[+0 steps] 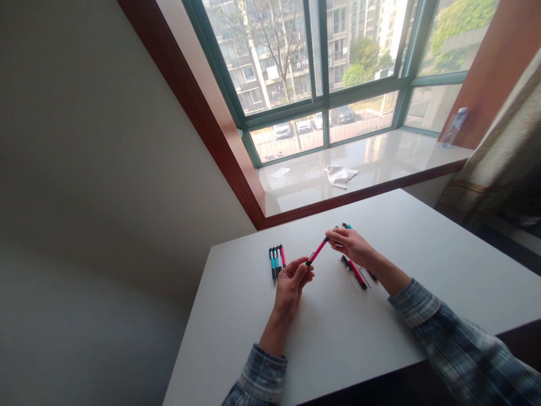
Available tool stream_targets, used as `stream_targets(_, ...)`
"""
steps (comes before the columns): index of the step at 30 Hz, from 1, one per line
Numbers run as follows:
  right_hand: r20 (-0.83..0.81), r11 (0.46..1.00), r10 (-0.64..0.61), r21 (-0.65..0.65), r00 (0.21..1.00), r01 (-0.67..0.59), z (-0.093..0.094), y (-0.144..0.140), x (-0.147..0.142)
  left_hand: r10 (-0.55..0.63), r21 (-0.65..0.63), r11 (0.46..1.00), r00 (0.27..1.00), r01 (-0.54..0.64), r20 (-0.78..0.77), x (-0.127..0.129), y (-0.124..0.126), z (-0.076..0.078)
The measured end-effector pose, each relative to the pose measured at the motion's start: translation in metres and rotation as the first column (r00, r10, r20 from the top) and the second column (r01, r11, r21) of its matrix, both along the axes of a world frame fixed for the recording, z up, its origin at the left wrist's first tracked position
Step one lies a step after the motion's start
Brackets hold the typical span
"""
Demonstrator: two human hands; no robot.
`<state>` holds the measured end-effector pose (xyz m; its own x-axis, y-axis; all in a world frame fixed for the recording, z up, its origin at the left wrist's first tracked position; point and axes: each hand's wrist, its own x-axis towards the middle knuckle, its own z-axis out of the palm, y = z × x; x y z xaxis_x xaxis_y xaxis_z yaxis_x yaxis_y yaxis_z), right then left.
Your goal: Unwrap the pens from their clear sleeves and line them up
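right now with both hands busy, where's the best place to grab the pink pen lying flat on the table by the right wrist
Judging by its pose, take the pink plastic pen lying flat on the white table at mid-barrel, fingers coming straight down from above. The right hand and its wrist hang over the far end, and another pen lies close beside it, so a side approach looks crowded.

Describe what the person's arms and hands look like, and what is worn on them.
Both hands are bare: no gloves, and no rings or watch can be made out. The left hand and right hand come out of long plaid shirt sleeves in blue-grey with pale lines. The left sleeve ends in a cuff partway up the forearm; the right sleeve is wider, with its cuff turned back.
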<state>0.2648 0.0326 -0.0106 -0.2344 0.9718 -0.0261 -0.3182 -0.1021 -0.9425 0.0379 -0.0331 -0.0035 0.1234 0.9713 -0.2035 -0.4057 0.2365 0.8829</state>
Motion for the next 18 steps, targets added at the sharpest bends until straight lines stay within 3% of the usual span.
stream_targets(11, 0.018, 1.000, -0.006, -0.001, 1.000, 0.006, 0.008, -0.008, -0.005, 0.151, -0.001, 0.989, 0.988, -0.151, 0.035, -0.003, 0.001, 0.000)
stream_targets(15, 0.043, 0.993, -0.096, 0.072, 0.994, 0.093, 0.009, -0.010, -0.008, 0.226, 0.073, 0.971, 0.974, -0.227, 0.011, -0.003, 0.000, 0.002)
stream_targets(18, 0.052, 0.992, -0.073, 0.109, 0.996, 0.067, 0.012, -0.016, -0.011, 0.296, 0.139, 0.946, 0.955, -0.294, 0.005, -0.007, 0.000, 0.002)
